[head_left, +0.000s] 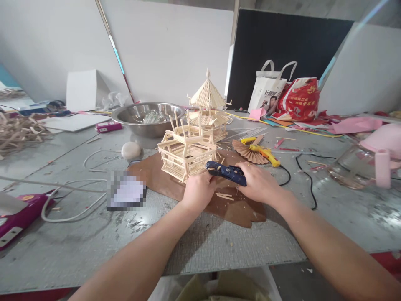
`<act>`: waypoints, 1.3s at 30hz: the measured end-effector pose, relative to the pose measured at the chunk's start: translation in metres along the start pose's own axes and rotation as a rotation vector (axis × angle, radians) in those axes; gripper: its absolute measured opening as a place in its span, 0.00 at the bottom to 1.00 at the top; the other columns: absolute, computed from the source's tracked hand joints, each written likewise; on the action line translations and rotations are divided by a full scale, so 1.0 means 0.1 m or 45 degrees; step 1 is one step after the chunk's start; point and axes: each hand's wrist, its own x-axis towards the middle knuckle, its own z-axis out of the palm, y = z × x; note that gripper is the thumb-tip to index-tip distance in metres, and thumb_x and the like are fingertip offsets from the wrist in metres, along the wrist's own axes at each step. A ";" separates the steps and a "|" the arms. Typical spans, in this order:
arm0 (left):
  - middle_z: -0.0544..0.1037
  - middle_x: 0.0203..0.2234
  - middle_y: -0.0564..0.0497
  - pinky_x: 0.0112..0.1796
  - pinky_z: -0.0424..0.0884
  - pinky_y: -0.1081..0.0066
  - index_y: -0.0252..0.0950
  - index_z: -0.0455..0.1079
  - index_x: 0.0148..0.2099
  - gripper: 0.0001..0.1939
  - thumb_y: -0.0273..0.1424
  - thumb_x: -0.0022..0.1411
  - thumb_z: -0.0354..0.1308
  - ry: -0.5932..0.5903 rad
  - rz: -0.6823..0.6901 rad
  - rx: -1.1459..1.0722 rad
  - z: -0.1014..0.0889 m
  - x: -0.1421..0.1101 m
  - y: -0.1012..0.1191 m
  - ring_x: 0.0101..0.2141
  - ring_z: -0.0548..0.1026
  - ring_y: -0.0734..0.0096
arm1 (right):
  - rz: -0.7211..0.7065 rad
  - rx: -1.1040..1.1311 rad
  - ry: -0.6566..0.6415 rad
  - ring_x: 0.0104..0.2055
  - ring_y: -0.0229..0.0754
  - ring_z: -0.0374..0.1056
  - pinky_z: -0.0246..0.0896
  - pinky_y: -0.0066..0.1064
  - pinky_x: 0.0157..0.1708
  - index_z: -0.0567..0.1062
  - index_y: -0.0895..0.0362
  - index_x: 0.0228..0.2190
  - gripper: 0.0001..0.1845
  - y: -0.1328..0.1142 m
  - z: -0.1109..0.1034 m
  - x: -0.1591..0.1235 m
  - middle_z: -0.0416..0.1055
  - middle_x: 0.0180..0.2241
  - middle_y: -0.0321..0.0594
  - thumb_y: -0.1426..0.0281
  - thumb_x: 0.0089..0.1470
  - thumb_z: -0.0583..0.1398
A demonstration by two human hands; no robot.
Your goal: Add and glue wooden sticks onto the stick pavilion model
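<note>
My right hand (258, 182) is wrapped round a dark blue hand tool (230, 172) that looks like a cutter. Against the tool's left end, my left hand (198, 190) is closed, with the fingertips turned away; what they pinch is hidden. Just beyond it stands a wooden-stick frame (188, 154) with open, railed sides, on a brown mat (156, 173). A few short wooden sticks (224, 196) lie on the mat below the tool. Behind the frame rises a stick pavilion (208, 98) with a pointed roof.
A yellow glue gun (265, 154) lies by a pleated brown fan (246, 151) on the right. A steel bowl (147, 129) sits behind left, near a round white object (131, 150). A glass jug (354, 167) is far right; cables and a purple power strip (21, 217) lie left.
</note>
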 end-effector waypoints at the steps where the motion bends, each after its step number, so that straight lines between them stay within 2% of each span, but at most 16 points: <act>1: 0.74 0.21 0.51 0.28 0.64 0.75 0.35 0.71 0.26 0.08 0.26 0.52 0.52 0.003 0.006 0.008 0.00 0.00 0.00 0.24 0.71 0.71 | 0.007 -0.008 -0.006 0.37 0.45 0.64 0.53 0.32 0.30 0.63 0.58 0.42 0.21 0.00 0.00 0.00 0.67 0.38 0.44 0.70 0.41 0.54; 7: 0.75 0.22 0.51 0.27 0.64 0.74 0.35 0.71 0.26 0.07 0.26 0.52 0.52 -0.032 0.007 0.060 0.00 0.00 -0.01 0.27 0.72 0.68 | 0.004 -0.033 -0.028 0.39 0.45 0.64 0.53 0.32 0.32 0.64 0.58 0.41 0.20 0.00 0.02 0.01 0.67 0.38 0.44 0.69 0.42 0.53; 17: 0.74 0.22 0.50 0.29 0.64 0.74 0.34 0.71 0.25 0.09 0.26 0.52 0.50 -0.112 -0.034 0.034 -0.03 0.00 0.02 0.27 0.71 0.70 | 0.066 -0.060 -0.091 0.36 0.44 0.66 0.52 0.30 0.30 0.66 0.58 0.37 0.16 -0.05 0.04 0.03 0.69 0.36 0.43 0.66 0.43 0.53; 26: 0.75 0.22 0.50 0.29 0.63 0.74 0.35 0.72 0.28 0.09 0.26 0.51 0.50 -0.190 -0.100 0.025 -0.04 0.01 0.02 0.26 0.71 0.70 | 0.062 -0.025 -0.127 0.34 0.42 0.66 0.51 0.28 0.28 0.66 0.57 0.30 0.11 -0.02 0.09 0.04 0.70 0.32 0.41 0.66 0.43 0.53; 39: 0.74 0.21 0.49 0.28 0.62 0.74 0.35 0.72 0.26 0.10 0.27 0.51 0.49 -0.253 -0.147 0.062 -0.01 0.02 -0.01 0.26 0.71 0.69 | 0.081 -0.089 -0.172 0.31 0.45 0.68 0.52 0.28 0.25 0.66 0.57 0.29 0.10 -0.03 0.09 0.05 0.71 0.29 0.42 0.66 0.43 0.52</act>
